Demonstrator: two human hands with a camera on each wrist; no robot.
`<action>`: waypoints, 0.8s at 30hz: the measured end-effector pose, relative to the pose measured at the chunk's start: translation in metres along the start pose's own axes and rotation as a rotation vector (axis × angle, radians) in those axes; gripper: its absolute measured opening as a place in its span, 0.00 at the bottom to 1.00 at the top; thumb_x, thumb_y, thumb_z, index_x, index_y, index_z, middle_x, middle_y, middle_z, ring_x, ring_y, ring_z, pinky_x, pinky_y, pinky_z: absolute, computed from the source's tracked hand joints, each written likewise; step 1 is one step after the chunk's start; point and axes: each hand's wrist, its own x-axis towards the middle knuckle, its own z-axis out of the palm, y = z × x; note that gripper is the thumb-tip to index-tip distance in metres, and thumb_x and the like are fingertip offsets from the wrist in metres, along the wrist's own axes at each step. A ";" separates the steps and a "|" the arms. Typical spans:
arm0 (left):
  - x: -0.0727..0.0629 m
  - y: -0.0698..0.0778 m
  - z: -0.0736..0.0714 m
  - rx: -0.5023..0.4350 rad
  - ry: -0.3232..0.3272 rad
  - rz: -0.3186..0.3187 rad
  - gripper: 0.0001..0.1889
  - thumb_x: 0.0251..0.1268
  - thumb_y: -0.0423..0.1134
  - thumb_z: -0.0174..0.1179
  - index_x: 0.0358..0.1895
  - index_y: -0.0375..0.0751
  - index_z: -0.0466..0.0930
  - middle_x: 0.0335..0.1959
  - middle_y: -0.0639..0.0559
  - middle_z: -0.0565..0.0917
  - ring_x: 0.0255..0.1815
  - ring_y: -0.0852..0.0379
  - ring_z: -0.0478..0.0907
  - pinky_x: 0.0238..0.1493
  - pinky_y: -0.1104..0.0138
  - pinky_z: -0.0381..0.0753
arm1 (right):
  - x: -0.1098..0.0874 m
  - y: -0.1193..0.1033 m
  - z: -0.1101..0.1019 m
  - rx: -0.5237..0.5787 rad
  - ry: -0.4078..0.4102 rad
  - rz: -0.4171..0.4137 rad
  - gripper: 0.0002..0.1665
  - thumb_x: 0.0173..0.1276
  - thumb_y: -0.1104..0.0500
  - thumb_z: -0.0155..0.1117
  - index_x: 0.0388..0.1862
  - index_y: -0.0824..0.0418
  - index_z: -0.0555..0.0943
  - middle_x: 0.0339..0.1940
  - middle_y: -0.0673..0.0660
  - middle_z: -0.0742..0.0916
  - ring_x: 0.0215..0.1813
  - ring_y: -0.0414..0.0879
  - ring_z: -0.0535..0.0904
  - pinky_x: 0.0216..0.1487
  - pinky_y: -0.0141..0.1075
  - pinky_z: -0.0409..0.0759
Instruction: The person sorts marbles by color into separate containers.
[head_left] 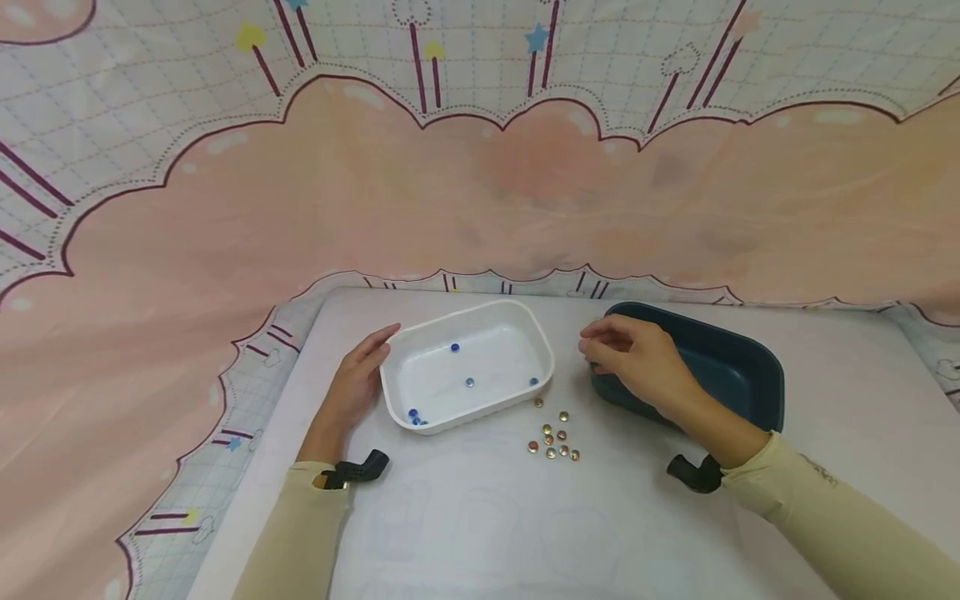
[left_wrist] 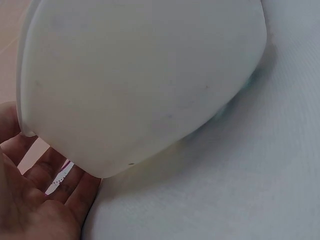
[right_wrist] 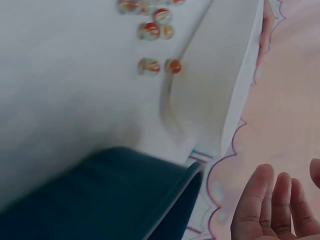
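Note:
A white rectangular tray (head_left: 465, 408) stands on the table with several blue glass marbles (head_left: 470, 382) in it. My left hand (head_left: 358, 371) grips the tray's left end, with digits at the rim and the other fingers (left_wrist: 75, 187) against the outer wall. My right hand (head_left: 637, 358) hovers over the left end of a dark blue tray (head_left: 772, 392). Its fingers (right_wrist: 282, 200) are loosely bent, the thumb apart from them, and nothing shows between. Between the trays lie several orange-swirled glass marbles (head_left: 562, 435), one right by the white tray's corner.
Both trays stand toward the back of a white tabletop (head_left: 480, 525). A patterned peach-and-white cloth (head_left: 450, 200) hangs behind the table and down its left side. Black straps with camera mounts (head_left: 363, 468) sit on both wrists.

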 end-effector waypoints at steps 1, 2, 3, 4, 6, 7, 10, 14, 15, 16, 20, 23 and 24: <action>0.000 0.001 0.000 -0.002 0.001 -0.002 0.27 0.83 0.48 0.48 0.78 0.43 0.64 0.80 0.50 0.65 0.80 0.52 0.64 0.67 0.75 0.71 | -0.002 0.002 -0.003 0.000 -0.001 -0.002 0.20 0.73 0.47 0.67 0.56 0.57 0.83 0.53 0.59 0.88 0.52 0.53 0.87 0.49 0.40 0.88; 0.000 0.001 0.001 -0.004 0.001 -0.002 0.27 0.83 0.48 0.48 0.78 0.44 0.64 0.80 0.50 0.65 0.79 0.51 0.64 0.67 0.75 0.72 | -0.003 0.005 -0.006 0.002 -0.002 -0.003 0.20 0.73 0.46 0.67 0.56 0.57 0.83 0.53 0.58 0.88 0.52 0.52 0.87 0.50 0.39 0.88; -0.001 0.002 0.001 -0.012 0.003 -0.006 0.27 0.82 0.48 0.48 0.78 0.44 0.64 0.79 0.50 0.65 0.79 0.51 0.64 0.67 0.75 0.72 | -0.005 0.007 -0.009 -0.001 -0.002 -0.003 0.21 0.73 0.45 0.67 0.57 0.57 0.82 0.54 0.57 0.88 0.52 0.51 0.87 0.51 0.39 0.88; -0.001 0.003 0.001 -0.011 0.003 -0.006 0.27 0.82 0.49 0.48 0.78 0.44 0.64 0.79 0.49 0.65 0.79 0.51 0.64 0.67 0.74 0.72 | -0.008 0.009 -0.012 -0.001 -0.002 -0.002 0.22 0.73 0.45 0.66 0.58 0.56 0.82 0.55 0.57 0.88 0.53 0.51 0.87 0.52 0.40 0.87; -0.001 0.005 0.001 -0.004 0.001 -0.007 0.27 0.82 0.48 0.48 0.78 0.44 0.63 0.79 0.48 0.65 0.79 0.50 0.64 0.69 0.73 0.71 | -0.012 0.012 -0.017 -0.003 -0.005 -0.003 0.25 0.73 0.43 0.66 0.60 0.56 0.81 0.56 0.56 0.87 0.55 0.52 0.87 0.54 0.41 0.87; -0.001 0.006 0.000 0.015 0.004 -0.006 0.27 0.82 0.48 0.48 0.78 0.44 0.63 0.79 0.48 0.65 0.79 0.50 0.64 0.70 0.72 0.70 | -0.014 0.013 -0.020 -0.003 -0.006 -0.003 0.26 0.73 0.42 0.65 0.61 0.56 0.81 0.57 0.56 0.87 0.56 0.52 0.87 0.55 0.41 0.86; -0.003 0.012 -0.002 0.113 0.014 -0.003 0.27 0.82 0.49 0.48 0.78 0.45 0.64 0.78 0.48 0.68 0.79 0.50 0.63 0.75 0.65 0.66 | -0.021 0.018 -0.029 -0.019 0.006 -0.016 0.28 0.74 0.40 0.63 0.63 0.55 0.80 0.59 0.56 0.87 0.58 0.50 0.86 0.56 0.35 0.85; -0.007 0.024 -0.006 0.287 0.057 0.004 0.27 0.81 0.52 0.49 0.77 0.49 0.66 0.75 0.50 0.72 0.79 0.51 0.64 0.79 0.54 0.61 | -0.033 0.025 -0.042 -0.057 0.037 -0.049 0.28 0.76 0.40 0.59 0.67 0.53 0.78 0.62 0.55 0.86 0.59 0.40 0.84 0.53 0.23 0.80; -0.009 0.028 -0.006 0.323 0.065 0.008 0.27 0.81 0.52 0.49 0.77 0.49 0.66 0.75 0.50 0.72 0.79 0.50 0.64 0.79 0.51 0.61 | -0.036 0.026 -0.046 -0.060 0.051 -0.052 0.27 0.77 0.41 0.59 0.67 0.53 0.78 0.62 0.55 0.86 0.59 0.36 0.84 0.52 0.22 0.79; -0.010 0.031 -0.007 0.366 0.074 0.013 0.26 0.81 0.52 0.49 0.77 0.50 0.67 0.75 0.51 0.73 0.79 0.50 0.64 0.79 0.49 0.61 | -0.038 0.028 -0.049 -0.062 0.065 -0.058 0.27 0.77 0.41 0.59 0.68 0.52 0.78 0.62 0.55 0.86 0.59 0.33 0.83 0.52 0.20 0.79; -0.015 0.045 -0.005 0.515 0.093 0.049 0.26 0.80 0.55 0.49 0.75 0.53 0.70 0.74 0.50 0.74 0.79 0.46 0.64 0.77 0.44 0.63 | -0.047 0.035 -0.063 -0.080 0.132 -0.085 0.25 0.79 0.44 0.57 0.70 0.49 0.76 0.62 0.55 0.86 0.58 0.23 0.79 0.54 0.16 0.76; -0.019 0.055 0.001 0.599 0.094 0.099 0.25 0.80 0.56 0.49 0.73 0.51 0.72 0.73 0.49 0.74 0.78 0.44 0.65 0.76 0.44 0.65 | -0.052 0.042 -0.073 -0.091 0.177 -0.120 0.24 0.80 0.48 0.57 0.71 0.48 0.74 0.62 0.53 0.86 0.58 0.23 0.78 0.55 0.15 0.74; -0.020 0.058 0.003 0.622 0.096 0.118 0.25 0.80 0.55 0.50 0.72 0.51 0.73 0.72 0.49 0.75 0.77 0.44 0.66 0.75 0.44 0.66 | -0.054 0.044 -0.076 -0.093 0.190 -0.132 0.24 0.80 0.49 0.57 0.72 0.47 0.74 0.62 0.51 0.85 0.59 0.24 0.78 0.55 0.15 0.74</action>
